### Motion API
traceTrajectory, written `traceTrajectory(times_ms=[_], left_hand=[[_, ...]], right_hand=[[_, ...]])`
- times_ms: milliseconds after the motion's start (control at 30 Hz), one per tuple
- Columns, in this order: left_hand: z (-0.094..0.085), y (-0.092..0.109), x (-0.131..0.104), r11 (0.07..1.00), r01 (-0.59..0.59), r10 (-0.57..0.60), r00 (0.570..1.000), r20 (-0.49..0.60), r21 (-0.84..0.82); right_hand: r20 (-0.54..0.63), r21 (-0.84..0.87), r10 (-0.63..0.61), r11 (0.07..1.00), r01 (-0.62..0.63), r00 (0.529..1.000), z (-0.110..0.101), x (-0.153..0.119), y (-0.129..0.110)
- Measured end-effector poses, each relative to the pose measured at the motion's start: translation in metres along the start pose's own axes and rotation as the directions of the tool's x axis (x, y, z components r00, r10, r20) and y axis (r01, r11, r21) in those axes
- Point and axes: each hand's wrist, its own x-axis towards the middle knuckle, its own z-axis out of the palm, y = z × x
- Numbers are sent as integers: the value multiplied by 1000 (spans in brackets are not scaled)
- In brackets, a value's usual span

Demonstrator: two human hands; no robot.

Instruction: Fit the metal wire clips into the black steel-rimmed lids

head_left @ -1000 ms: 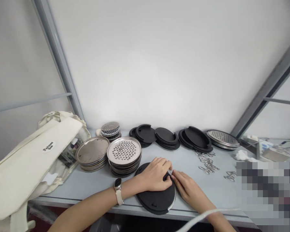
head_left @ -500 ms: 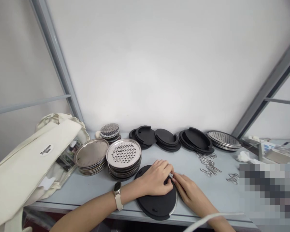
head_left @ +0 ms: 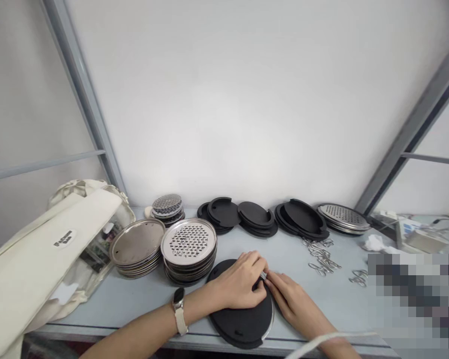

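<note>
A round black disc [head_left: 243,321] with a raised rim and small slots rests near the front edge of the table. A thin silver rim [head_left: 272,321] shows along its right side. My left hand [head_left: 243,281], a watch on its wrist, lies over the disc with fingers curled at the right edge. Pressed close against it, my right hand [head_left: 286,294] has its fingertips together at that same edge. Between the fingertips of both hands shows a small silver metal piece [head_left: 263,275], mostly hidden.
Left of the disc stand stacked perforated metal grater discs [head_left: 189,242] and plain metal discs [head_left: 137,243]. Black discs [head_left: 256,214] line the wall, with more metal discs [head_left: 342,217] beyond. Bent wire clips [head_left: 324,257] lie at right; a cream bag [head_left: 60,249] sits left. A white cable [head_left: 322,339] crosses my right forearm.
The whole view has shifted slightly. Both hands stay at the disc's right edge, with barely any movement of the fingers.
</note>
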Motion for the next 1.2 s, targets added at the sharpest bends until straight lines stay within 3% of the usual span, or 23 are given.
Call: traceTrajectory(times_ms=[433,1200], left_hand=[[-2,0,1,992,-7,7,1000,-2,-128],[-4,-1,0,990,-16,17,1000,4,-137]], right_hand=[[3,-8,8,1000,-8,1000,1,-1,2],[-15,-6,3,1000,-3,1000,-3,0,-5]])
